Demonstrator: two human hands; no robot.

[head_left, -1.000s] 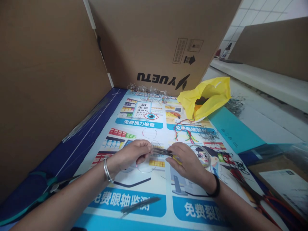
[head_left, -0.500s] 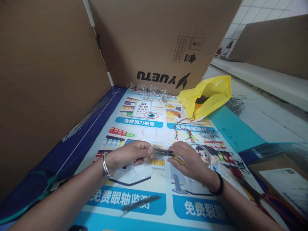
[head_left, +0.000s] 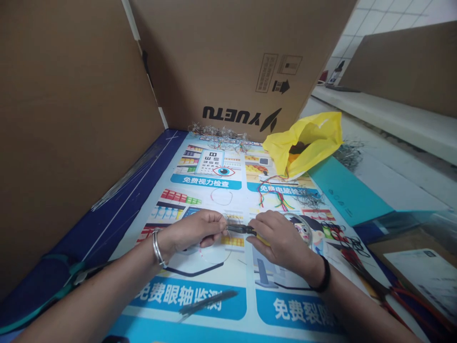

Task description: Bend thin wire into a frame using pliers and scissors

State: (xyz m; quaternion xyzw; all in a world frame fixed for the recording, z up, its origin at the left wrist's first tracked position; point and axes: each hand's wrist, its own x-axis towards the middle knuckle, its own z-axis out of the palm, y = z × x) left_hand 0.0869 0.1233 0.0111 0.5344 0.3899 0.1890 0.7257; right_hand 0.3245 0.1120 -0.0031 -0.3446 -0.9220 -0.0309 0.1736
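My right hand is wrapped round the yellow handles of a pair of pliers. Their dark jaws point left and meet the fingertips of my left hand. A thin wire curves down from that spot, pinched in my left fingers; its end in the jaws is too small to make out. Under the hands, a faint thin ring lies on the printed sheet. Nearer to me rests a bundle of short grey wires, and farther off lies another thin ring.
A yellow bag with coloured cords lies at the back right. Tangled wire scraps line the cardboard wall. Scissors lie right, by black and red loops; teal-handled shears lie left.
The pliers have turned slightly in my right hand, and the wire by the jaws shows more clearly. Both hands stay in nearly the same place.
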